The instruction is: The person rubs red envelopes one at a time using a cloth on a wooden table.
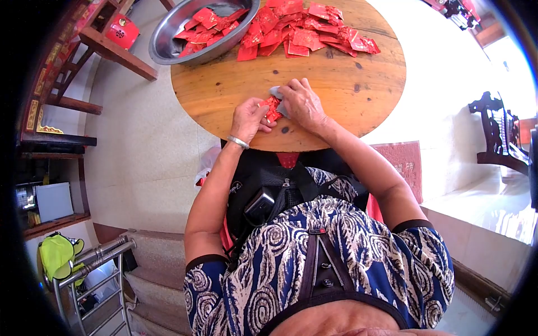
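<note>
Near the front edge of a round wooden table [235,78], my left hand [248,119] pinches a small red packet [273,108] with shiny, crumpled-looking markings. A bracelet circles that wrist. My right hand [304,105] curls in from the right side, its fingers closed on a pale grey, thin piece [276,92] that looks like paper or cloth. The grey piece touches the red packet, and part of it lies beneath my right fingers. Farther back spreads a loose pile of red packets [305,38]. Left of the pile, more red packets [208,28] lie in a metal basin [221,49].
A wooden bench [115,53] stands at the left with a red round object [122,32] behind it. Lower left are a metal railing [92,263] and steps [159,252]. A dark carved chair [496,134] stands at the right, a red mat [400,165] nearer.
</note>
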Demonstrator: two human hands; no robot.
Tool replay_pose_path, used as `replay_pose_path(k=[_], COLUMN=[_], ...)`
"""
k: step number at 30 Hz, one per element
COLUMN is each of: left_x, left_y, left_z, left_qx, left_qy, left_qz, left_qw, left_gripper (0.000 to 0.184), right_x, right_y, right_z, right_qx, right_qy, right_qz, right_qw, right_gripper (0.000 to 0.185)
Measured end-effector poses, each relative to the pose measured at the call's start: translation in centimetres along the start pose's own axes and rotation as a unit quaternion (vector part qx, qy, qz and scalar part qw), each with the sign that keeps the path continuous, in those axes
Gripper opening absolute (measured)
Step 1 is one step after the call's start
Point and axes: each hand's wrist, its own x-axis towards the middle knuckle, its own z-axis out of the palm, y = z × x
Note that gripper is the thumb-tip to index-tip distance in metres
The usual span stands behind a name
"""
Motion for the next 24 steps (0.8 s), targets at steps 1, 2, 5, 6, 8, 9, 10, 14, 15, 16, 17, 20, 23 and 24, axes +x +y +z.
replay_pose_path(k=[1,2,5,6,8,9,10,14,15,16,17,20,23,24], left_x=[0.0,0.0,0.0,0.0,0.1,0.1,0.1,0.0,0.1,0.1,0.1,0.1,0.0,-0.1], left_y=[0.0,0.0,-0.1,-0.1,-0.2,-0.3,-0.3,-0.2,-0.2,-0.3,-0.3,-0.3,-0.1,-0.1], left_z=[0.0,0.0,-0.1,-0.1,-0.1,-0.1,-0.1,-0.1,-0.1,-0.1,-0.1,-0.1,-0.1,0.0], left_qx=[0.000,0.000,-0.006,-0.006,-0.005,-0.003,-0.001,-0.006,-0.008,-0.010,-0.010,-0.014,-0.014,-0.011], left_qy=[0.000,0.000,0.000,0.000,0.001,0.002,0.003,0.002,0.002,0.002,0.002,0.003,0.001,0.001], left_qz=[0.000,0.000,-0.004,-0.004,-0.003,-0.002,0.000,0.004,0.003,0.002,0.002,-0.002,0.000,0.000], left_qw=[1.000,1.000,1.000,1.000,1.000,1.000,1.000,1.000,1.000,1.000,1.000,1.000,1.000,1.000], left_gripper=[0.019,0.019,0.018,0.019,0.019,0.019,0.019,0.019,0.019,0.019,0.019,0.019,0.019,0.019], right_x=[0.0,0.0,0.2,0.2,0.2,0.2,0.1,0.2,0.2,0.0,0.1,0.2,0.2,0.2], right_y=[0.0,0.0,0.0,0.1,0.5,0.7,0.8,1.3,1.5,1.8,1.8,1.9,2.5,2.7], right_z=[0.0,0.0,-0.6,-0.8,-0.6,-0.6,-0.6,-0.7,-0.5,-0.4,-0.7,-1.0,-1.0,-1.0], right_qx=[0.000,0.009,0.015,0.012,0.011,0.010,0.011,0.012,0.005,0.005,0.006,0.009,0.011,0.011], right_qy=[0.000,0.003,0.000,-0.006,0.000,0.006,0.006,0.012,0.014,0.014,0.011,0.013,0.028,0.039], right_qz=[0.000,0.008,0.020,0.025,0.026,0.028,0.028,0.038,0.045,0.045,0.044,0.049,0.051,0.048], right_qw=[1.000,1.000,1.000,1.000,1.000,1.000,1.000,0.999,0.999,0.999,0.999,0.999,0.998,0.998], right_gripper=[0.023,0.022,0.022,0.023,0.023,0.023,0.023,0.022,0.023,0.023,0.022,0.022,0.021,0.021])
